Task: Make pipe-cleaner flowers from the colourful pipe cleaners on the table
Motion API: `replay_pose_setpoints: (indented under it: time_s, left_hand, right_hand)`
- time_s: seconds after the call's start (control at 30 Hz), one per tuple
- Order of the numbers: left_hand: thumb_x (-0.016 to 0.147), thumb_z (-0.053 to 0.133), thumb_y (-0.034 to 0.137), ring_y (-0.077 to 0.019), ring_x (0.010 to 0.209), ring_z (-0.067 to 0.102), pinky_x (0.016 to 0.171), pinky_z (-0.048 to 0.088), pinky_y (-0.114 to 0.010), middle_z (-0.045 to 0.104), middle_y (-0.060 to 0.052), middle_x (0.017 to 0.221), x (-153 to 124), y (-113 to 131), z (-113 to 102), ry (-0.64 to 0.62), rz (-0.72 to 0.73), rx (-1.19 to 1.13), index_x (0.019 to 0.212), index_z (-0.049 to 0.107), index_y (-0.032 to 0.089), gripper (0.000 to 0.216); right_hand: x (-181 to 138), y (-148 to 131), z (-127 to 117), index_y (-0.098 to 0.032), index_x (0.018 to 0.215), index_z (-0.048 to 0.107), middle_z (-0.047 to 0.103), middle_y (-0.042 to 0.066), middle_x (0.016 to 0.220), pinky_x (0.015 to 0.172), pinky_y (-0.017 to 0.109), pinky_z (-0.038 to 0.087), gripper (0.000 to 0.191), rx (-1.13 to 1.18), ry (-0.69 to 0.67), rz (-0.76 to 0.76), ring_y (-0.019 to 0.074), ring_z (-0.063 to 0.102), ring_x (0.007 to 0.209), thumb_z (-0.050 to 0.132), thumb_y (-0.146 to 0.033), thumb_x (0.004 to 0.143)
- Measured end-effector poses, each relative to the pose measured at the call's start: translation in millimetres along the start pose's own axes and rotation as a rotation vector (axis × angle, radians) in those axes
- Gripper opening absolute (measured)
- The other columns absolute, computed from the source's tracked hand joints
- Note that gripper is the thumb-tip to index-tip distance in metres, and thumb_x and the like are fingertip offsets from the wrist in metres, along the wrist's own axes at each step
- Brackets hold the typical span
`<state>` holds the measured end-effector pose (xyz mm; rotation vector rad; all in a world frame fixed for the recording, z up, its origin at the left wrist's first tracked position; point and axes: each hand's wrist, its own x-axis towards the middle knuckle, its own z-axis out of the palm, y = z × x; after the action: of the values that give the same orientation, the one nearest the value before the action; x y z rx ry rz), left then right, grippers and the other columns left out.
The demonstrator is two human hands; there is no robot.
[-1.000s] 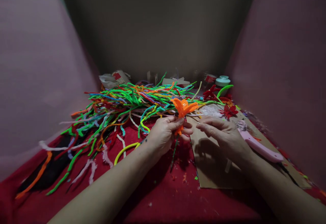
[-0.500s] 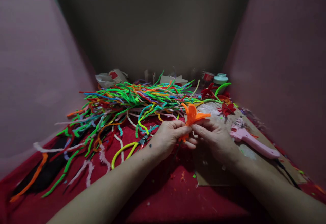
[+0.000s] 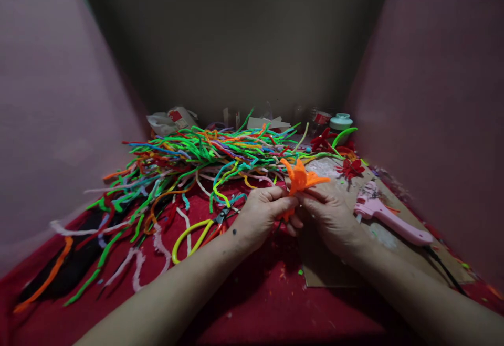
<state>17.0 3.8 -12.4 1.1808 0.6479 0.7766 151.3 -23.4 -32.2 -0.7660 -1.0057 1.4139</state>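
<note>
Where the person's two hands meet, just above the middle of the table, an orange pipe-cleaner flower point(image 3: 301, 177) stands up out of their fingertips. Its fuzzy petals are bent loops that splay outward, one pointing up and one stretching to the right; a short bit of orange shows below the fingers, and the rest of the stem is hidden behind the hands. The left hand point(image 3: 262, 212) is closed in a pinch, thumb and forefinger pressed on the flower's base. The right hand point(image 3: 333, 212) is curled in from the other side, its fingertips closed on the same spot, so the two hands touch.

Behind the flower lies a wide tangled heap of pipe cleaners point(image 3: 189, 154), green, orange, blue, yellow, pink and white, spreading to the left. Yellow-handled scissors point(image 3: 197, 233) lie just left of the left wrist. Under the right hand is a sheet of brown cardboard point(image 3: 334, 275), and on it, to the right, a pink glue gun point(image 3: 388, 220). Red pipe-cleaner flowers point(image 3: 352, 167) rest near the cardboard's far edge, with a mint-lidded jar point(image 3: 340, 121) beyond them. A red cloth point(image 3: 255, 304) covers the table.
</note>
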Motion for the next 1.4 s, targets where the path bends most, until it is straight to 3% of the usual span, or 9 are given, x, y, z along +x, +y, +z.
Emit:
replay_pose_setpoints:
  time_s: [0.07, 0.23, 0.4, 0.7, 0.97, 1.1, 1.17, 1.3, 1.4]
  left_hand:
    - [0.076, 0.059, 0.022, -0.0091, 0.044, 0.054, 0.042, 0.044, -0.019, 0.06, -0.002, 0.054, 0, 0, 1, -0.02, -0.022, -0.023, 0.071, 0.063, 0.01, 0.013]
    - [0.071, 0.068, 0.031, -0.0076, 0.043, 0.051, 0.038, 0.038, -0.017, 0.057, -0.001, 0.055, -1, 2, 6, -0.032, -0.069, -0.18, 0.076, 0.062, 0.01, 0.023]
    - [0.072, 0.066, 0.041, -0.0062, 0.042, 0.046, 0.039, 0.033, -0.017, 0.052, 0.001, 0.052, -1, 1, 8, -0.025, -0.064, -0.228, 0.075, 0.06, 0.01, 0.032]
    - [0.073, 0.065, 0.034, -0.0048, 0.04, 0.04, 0.041, 0.027, -0.018, 0.049, 0.0, 0.052, 0, 0, 4, -0.053, -0.081, -0.281, 0.071, 0.061, 0.009, 0.025]
    - [0.072, 0.067, 0.03, -0.0019, 0.041, 0.036, 0.042, 0.024, -0.017, 0.055, -0.003, 0.065, 0, 2, 0, -0.116, -0.134, -0.319, 0.072, 0.06, 0.008, 0.023]
    - [0.074, 0.065, 0.034, -0.0031, 0.041, 0.037, 0.042, 0.027, -0.017, 0.048, 0.003, 0.053, -1, 4, 7, -0.014, -0.049, -0.236, 0.074, 0.058, 0.01, 0.025]
    - [0.075, 0.064, 0.035, -0.0049, 0.042, 0.042, 0.043, 0.031, -0.017, 0.048, 0.003, 0.053, -2, 5, 10, 0.026, 0.011, -0.184, 0.079, 0.055, 0.012, 0.025]
    - [0.071, 0.067, 0.027, -0.0081, 0.049, 0.053, 0.049, 0.042, -0.021, 0.054, 0.004, 0.073, -5, 3, 16, 0.134, 0.149, -0.002, 0.095, 0.044, 0.02, 0.033]
    - [0.073, 0.066, 0.023, -0.0109, 0.064, 0.059, 0.062, 0.047, -0.023, 0.056, 0.002, 0.085, -8, -3, 16, 0.233, 0.3, 0.251, 0.104, 0.043, 0.023, 0.038]
  right_hand:
    - [0, 0, 0, -0.019, 0.077, 0.069, 0.055, -0.003, 0.049, 0.043, 0.027, 0.044, 0.012, 0.038, -0.033, 0.001, 0.0117, 0.051, 0.043, 0.067, -0.03, 0.073]
    - [-2, -6, 9, -0.02, 0.072, 0.07, 0.057, -0.003, 0.049, 0.045, 0.03, 0.049, 0.013, 0.13, 0.032, 0.024, 0.012, 0.051, 0.04, 0.073, -0.03, 0.065]
    - [-3, -11, 14, -0.019, 0.068, 0.07, 0.056, -0.002, 0.044, 0.045, 0.029, 0.047, 0.013, 0.095, 0.069, 0.027, 0.0116, 0.049, 0.038, 0.071, -0.032, 0.067]
    - [-4, -3, 7, -0.02, 0.066, 0.07, 0.061, 0.0, 0.054, 0.058, 0.03, 0.046, 0.017, 0.015, 0.094, -0.002, 0.0138, 0.054, 0.052, 0.068, -0.036, 0.071]
    - [-2, 2, 5, -0.018, 0.067, 0.067, 0.056, -0.003, 0.058, 0.054, 0.023, 0.04, 0.012, 0.044, 0.158, -0.033, 0.0089, 0.047, 0.053, 0.072, -0.029, 0.068]
    - [-1, 0, 8, -0.019, 0.083, 0.068, 0.063, 0.0, 0.065, 0.061, 0.029, 0.046, 0.022, 0.07, 0.167, -0.045, 0.0153, 0.056, 0.064, 0.072, -0.034, 0.068]
    - [-2, -2, 10, -0.02, 0.084, 0.068, 0.061, -0.001, 0.059, 0.058, 0.03, 0.046, 0.022, 0.101, 0.139, -0.016, 0.0152, 0.056, 0.058, 0.069, -0.036, 0.07]
    - [-2, -6, 15, -0.02, 0.075, 0.068, 0.057, -0.003, 0.052, 0.05, 0.028, 0.044, 0.018, 0.197, 0.13, 0.004, 0.011, 0.047, 0.044, 0.071, -0.036, 0.067]
    - [-1, -6, 17, -0.021, 0.073, 0.07, 0.065, -0.001, 0.063, 0.056, 0.03, 0.047, 0.016, 0.237, 0.181, -0.011, 0.0131, 0.054, 0.053, 0.075, -0.033, 0.064]
